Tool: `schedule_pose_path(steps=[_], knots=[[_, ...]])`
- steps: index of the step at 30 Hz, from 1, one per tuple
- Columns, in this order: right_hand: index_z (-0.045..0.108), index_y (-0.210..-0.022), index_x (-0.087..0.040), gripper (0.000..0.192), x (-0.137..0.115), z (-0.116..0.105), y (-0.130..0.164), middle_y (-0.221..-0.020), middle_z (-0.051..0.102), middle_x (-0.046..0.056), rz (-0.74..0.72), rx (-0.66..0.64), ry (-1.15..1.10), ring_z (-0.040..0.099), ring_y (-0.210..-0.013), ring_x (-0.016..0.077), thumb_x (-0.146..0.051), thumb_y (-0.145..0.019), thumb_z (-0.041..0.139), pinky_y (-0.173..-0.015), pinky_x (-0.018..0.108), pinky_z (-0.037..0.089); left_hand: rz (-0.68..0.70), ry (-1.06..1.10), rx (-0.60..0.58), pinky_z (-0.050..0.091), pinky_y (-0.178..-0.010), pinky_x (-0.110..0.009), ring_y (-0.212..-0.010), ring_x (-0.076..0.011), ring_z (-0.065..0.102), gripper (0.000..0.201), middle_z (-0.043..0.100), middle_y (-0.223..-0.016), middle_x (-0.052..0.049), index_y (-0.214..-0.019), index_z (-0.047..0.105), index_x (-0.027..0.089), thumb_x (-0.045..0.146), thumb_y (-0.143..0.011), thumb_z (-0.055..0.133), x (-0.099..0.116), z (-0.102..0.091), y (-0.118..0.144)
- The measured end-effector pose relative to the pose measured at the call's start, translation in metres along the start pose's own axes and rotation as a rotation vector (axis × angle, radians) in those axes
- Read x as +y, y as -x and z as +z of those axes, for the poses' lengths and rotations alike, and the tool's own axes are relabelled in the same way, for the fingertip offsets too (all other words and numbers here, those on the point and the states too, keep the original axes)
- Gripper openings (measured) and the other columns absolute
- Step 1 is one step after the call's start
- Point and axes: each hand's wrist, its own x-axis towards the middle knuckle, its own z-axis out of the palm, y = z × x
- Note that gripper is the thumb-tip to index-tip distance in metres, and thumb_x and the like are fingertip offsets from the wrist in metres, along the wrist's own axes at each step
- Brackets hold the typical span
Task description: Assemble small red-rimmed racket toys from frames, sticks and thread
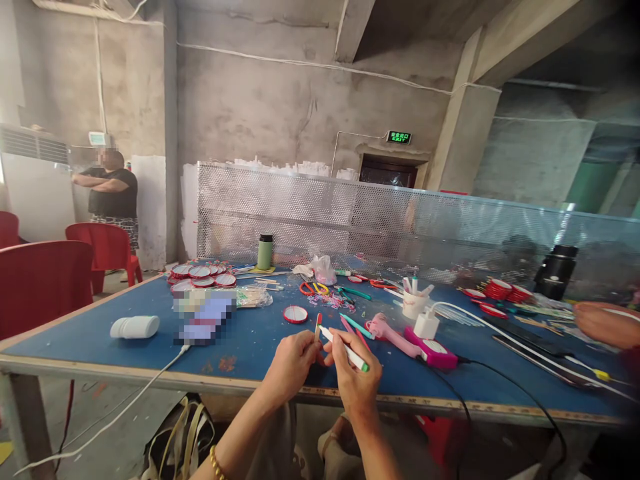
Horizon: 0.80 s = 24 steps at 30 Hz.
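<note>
My left hand [293, 363] pinches a thin flat stick [318, 326] with a red tip, held upright over the near edge of the blue table [100, 333]. My right hand [353, 377] grips a white marker [345, 349] with a green end, its tip close to the stick. The two hands almost touch. A pink glue gun [395, 335] lies just beyond my right hand, with a round red-rimmed disc [295, 314] on the table ahead of my left hand.
A white bottle [135, 327], green flask [265, 252], stacked red discs [203, 275], scissors [314, 288], a white cup [414, 301] and cables lie on the table. Another person's hand [603, 322] rests at right. Red chairs [45, 280] stand left; a person [113, 193] stands behind.
</note>
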Motion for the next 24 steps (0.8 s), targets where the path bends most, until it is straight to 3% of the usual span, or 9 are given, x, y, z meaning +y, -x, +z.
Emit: schedule_pose_path(steps=[16,24], knots=[[0.072,-0.089,-0.017,0.021,0.0001,0.0,0.001,-0.068,0.071,0.002,0.015,0.038,0.002,0.062,-0.046,0.0115,-0.033,-0.093,0.059,-0.048,0.022,0.053,-0.004,0.006,-0.013,0.032,-0.056,-0.021,-0.053,-0.0106,0.048,0.032,0.061,-0.062,0.002,-0.069,0.056,0.019,0.033,-0.094,0.044,0.0021,-0.0005,-0.0002],[0.069,-0.084,-0.018,0.022,-0.0068,-0.0019,-0.0003,-0.062,0.067,-0.001,-0.008,-0.024,0.044,0.062,-0.046,0.0127,-0.033,-0.093,0.057,-0.049,0.023,0.053,-0.012,-0.008,0.011,0.032,-0.056,-0.021,-0.053,-0.0108,0.046,0.032,0.054,-0.056,0.004,-0.066,0.052,0.019,0.034,-0.094,0.044,0.0018,-0.0002,0.0004]])
